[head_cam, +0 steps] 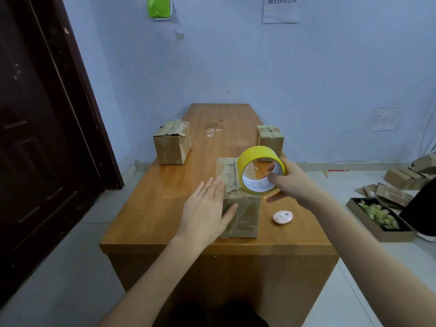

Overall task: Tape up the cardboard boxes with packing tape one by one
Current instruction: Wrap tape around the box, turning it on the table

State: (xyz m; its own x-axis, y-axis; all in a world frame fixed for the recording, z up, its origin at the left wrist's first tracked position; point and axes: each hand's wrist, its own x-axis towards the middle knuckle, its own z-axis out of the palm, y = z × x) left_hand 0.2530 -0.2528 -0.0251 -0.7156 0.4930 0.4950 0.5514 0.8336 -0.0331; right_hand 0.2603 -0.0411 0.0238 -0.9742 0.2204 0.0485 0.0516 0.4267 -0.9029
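The left hand [207, 208] lies flat with straight, slightly spread fingers against the left side of the nearest cardboard box [239, 201], thumb on its near face. The right hand [292, 182] grips a yellow packing tape roll [260, 169], fingers hooked inside the core, held tilted above the box's right top edge. On the wooden table [165, 180] stand two more boxes, far left [172, 141] and far right [270, 140]; a pink round device [283, 217] lies near right.

A single wide-angle view from the person's head looks forward and down along the table [165, 185] from its near edge toward the far edge and the wall [259, 67] behind. Both forearms enter close from below; floor shows on either side.
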